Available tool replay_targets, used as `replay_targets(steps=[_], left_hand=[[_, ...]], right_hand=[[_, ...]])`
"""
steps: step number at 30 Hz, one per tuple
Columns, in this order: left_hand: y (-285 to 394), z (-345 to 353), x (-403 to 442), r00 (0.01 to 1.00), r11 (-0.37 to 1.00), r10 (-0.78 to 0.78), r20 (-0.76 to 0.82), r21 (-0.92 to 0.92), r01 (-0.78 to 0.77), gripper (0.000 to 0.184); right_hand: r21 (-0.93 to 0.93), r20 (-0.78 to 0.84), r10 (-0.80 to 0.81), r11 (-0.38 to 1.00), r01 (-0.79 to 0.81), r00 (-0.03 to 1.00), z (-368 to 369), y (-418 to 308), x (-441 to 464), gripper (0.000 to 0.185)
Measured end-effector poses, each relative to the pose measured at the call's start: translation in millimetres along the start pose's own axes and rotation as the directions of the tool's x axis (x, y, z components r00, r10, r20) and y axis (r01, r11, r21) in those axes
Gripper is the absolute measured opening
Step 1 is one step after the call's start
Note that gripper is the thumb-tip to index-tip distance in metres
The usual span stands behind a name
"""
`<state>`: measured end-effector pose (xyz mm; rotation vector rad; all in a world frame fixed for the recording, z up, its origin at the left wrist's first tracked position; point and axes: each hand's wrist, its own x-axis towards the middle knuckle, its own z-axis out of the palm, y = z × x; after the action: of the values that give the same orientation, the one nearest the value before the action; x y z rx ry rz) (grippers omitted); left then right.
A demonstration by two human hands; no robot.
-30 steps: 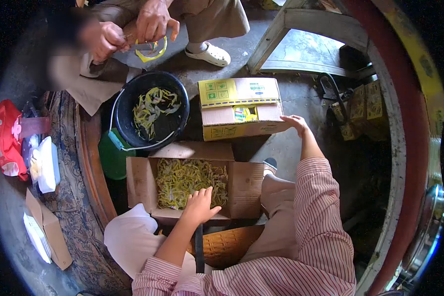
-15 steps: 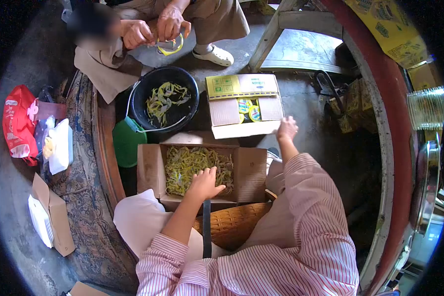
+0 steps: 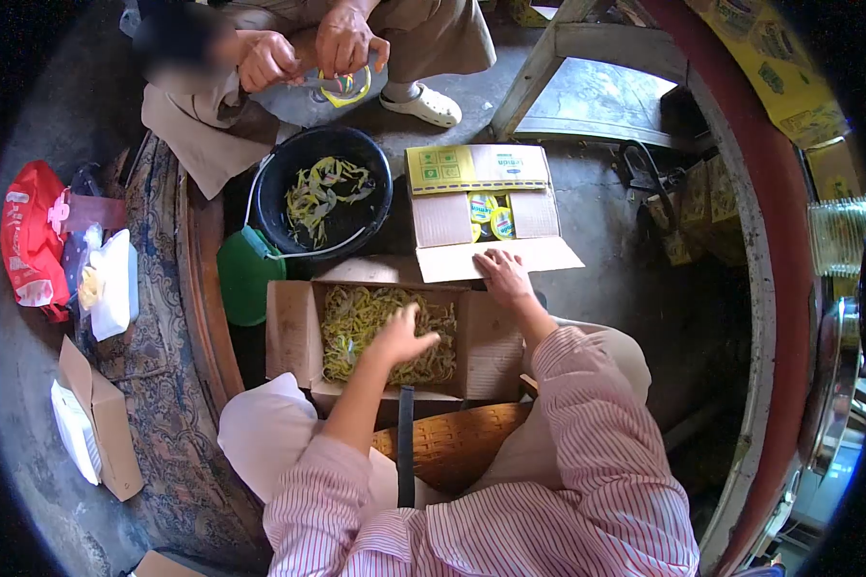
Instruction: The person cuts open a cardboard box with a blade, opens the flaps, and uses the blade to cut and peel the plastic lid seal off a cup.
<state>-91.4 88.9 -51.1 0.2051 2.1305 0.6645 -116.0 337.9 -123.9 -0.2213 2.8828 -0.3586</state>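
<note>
Right hand on the carton flap, left hand over a box of yellow strips

The printed carton (image 3: pixel 443 226) stands beside the black bucket (image 3: pixel 381 197), its top partly open; yellow-rimmed cups (image 3: pixel 501 224) show in the gap. Nearer the person, the open cardboard box (image 3: pixel 491 337) holds a tangle of yellow-green strips (image 3: pixel 351 313). A smaller heap of similar strips lies in the bucket.

The right hand (image 3: pixel 506 277) rests its fingers on the carton's front flap (image 3: pixel 452 262); whether the thumb pinches it from below, I cannot tell. The left hand (image 3: pixel 396 338) is loosely spread above the strips, thumb apart; contact with them cannot be made out. Across the bucket, a co-worker's hands (image 3: pixel 344 43) hold a yellow ring-shaped piece.

Green lettering on the carton, upside down from here, seems to read "Lemon", as do the cup lids. White print on the red bag (image 3: pixel 34 236) is too small to read.

Half a second ago, the right hand was at the flap's right corner; now it is near the middle. A second ago, the carton's front showed yellow print; now the flap's plain face is uppermost.
</note>
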Motion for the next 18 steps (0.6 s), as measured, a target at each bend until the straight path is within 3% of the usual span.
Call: replay_targets(steps=[1, 2, 4, 5, 6, 8, 9, 13, 14, 16, 17, 18], left_hand=[[-9.5, 2.5, 20.1, 0.996, 0.995, 0.005, -0.084, 0.102, 0.004, 0.083], [-18.5, 4.6, 42.5, 0.986, 0.979, 0.020, -0.168, 0.202, 0.015, 0.083], [-22.0, 3.4, 72.6, 0.979, 0.970, 0.038, -0.201, 0.241, 0.012, 0.084], [-33.4, 8.8, 92.6, 0.959, 0.956, 0.120, -0.258, 0.289, -0.042, 0.082], [-38.1, 14.7, 105.5, 0.976, 0.929, 0.065, -0.209, 0.371, 0.018, 0.081], [-39.2, 25.3, 123.4, 0.992, 0.840, -0.051, -0.119, 0.531, 0.107, 0.078], [-35.2, 29.8, 120.5, 0.987, 0.814, -0.060, -0.151, 0.565, 0.136, 0.071], [-33.6, 52.8, 112.7, 0.983, 0.758, -0.144, 0.112, 0.652, 0.037, 0.039], [-46.2, 73.9, 111.8, 0.997, 0.775, -0.036, -0.066, 0.628, 0.069, 0.033], [-48.8, 81.6, 103.7, 0.971, 0.801, 0.072, -0.230, 0.593, 0.081, 0.028], [-50.4, 83.3, 103.2, 0.954, 0.839, 0.120, -0.276, 0.542, 0.051, 0.027], [-53.8, 83.4, 101.1, 0.933, 0.869, 0.164, -0.322, 0.494, 0.018, 0.027]], right_hand=[[0.022, -0.056, 0.057, 0.998, -0.055, 0.997, 5.9, -3.8, 0.4, 0.030], [0.033, 0.019, 0.094, 0.995, -0.094, 0.995, 3.6, -6.3, 0.4, 0.033], [0.052, -0.025, 0.080, 0.996, -0.079, 0.996, 20.4, -1.0, -6.2, 0.036], [0.034, -0.079, 0.087, 0.996, -0.085, 0.993, 33.0, 0.6, -6.5, 0.038], [0.037, 0.034, 0.127, 0.991, -0.128, 0.991, 30.5, -0.5, -7.0, 0.041], [0.041, 0.060, 0.134, 0.990, -0.137, 0.989, 39.7, 4.0, -6.8, 0.044], [0.063, 0.080, 0.135, 0.988, -0.140, 0.988, 39.9, 3.6, -6.8, 0.046], [0.047, 0.085, 0.124, 0.991, -0.128, 0.989, 40.1, 1.3, -11.7, 0.053], [0.061, 0.142, 0.110, 0.991, -0.119, 0.984, 40.8, 3.1, -12.8, 0.056], [0.081, 0.252, 0.079, 0.991, -0.102, 0.964, 34.2, 5.5, -14.5, 0.064], [0.014, 0.340, 0.087, 0.995, -0.097, 0.936, 33.3, 4.7, -13.2, 0.079], [-0.010, 0.383, 0.129, 0.991, -0.136, 0.915, 34.7, 1.7, -10.6, 0.079]])
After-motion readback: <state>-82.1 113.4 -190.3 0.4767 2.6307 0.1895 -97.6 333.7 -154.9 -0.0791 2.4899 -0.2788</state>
